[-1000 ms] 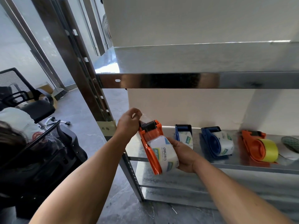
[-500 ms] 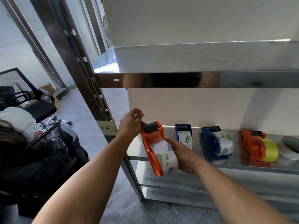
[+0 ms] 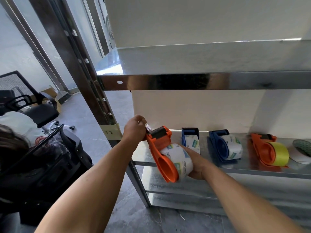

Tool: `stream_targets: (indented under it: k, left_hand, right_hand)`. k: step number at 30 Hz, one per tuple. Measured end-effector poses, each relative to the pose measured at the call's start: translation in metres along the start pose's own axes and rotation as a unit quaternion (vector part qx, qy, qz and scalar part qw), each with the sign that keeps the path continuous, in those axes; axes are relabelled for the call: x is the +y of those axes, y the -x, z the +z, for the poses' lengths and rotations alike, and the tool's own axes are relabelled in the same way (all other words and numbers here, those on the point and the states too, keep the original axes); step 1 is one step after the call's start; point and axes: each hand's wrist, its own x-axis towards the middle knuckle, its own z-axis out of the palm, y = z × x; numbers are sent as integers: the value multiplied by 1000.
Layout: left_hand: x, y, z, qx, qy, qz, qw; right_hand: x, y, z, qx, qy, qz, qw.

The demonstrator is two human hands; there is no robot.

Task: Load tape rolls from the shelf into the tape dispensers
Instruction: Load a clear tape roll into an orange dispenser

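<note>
I hold an orange tape dispenser (image 3: 161,153) in front of the metal shelf (image 3: 235,169). A clear tape roll (image 3: 179,158) with printed labels sits in it. My right hand (image 3: 195,163) grips the roll and dispenser from the right side. My left hand (image 3: 135,128) pinches the loose clear tape end at the dispenser's black cutter head. On the shelf stand two blue dispensers (image 3: 191,138) (image 3: 223,147) with clear rolls and an orange dispenser (image 3: 267,150) with a yellow roll.
A steel upright (image 3: 94,98) with a paper label stands left of the shelf. An upper shelf (image 3: 185,64) hangs overhead. Black office chairs (image 3: 38,163) and a seated person fill the left side. A round patterned object (image 3: 303,147) lies at the shelf's far right.
The dispenser has tilted so its round orange side faces me more. My left hand stays at the cutter head, pulling the tape end over it.
</note>
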Motion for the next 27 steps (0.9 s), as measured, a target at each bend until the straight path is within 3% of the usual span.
stream_targets:
  k: [15,20,27]
  left_hand:
    - [-8,0,-6,-102,198,-85,971]
    - [-9,4,-3,-134,213,-85,964]
    - [-8,-1,-5,-119,179,-89,973]
  right_hand:
    - [-19,6,15,1,18,-49,999]
    - [-22,6,17,4,25,-69,997]
    - [-22,8,14,-26,-17,-36,999]
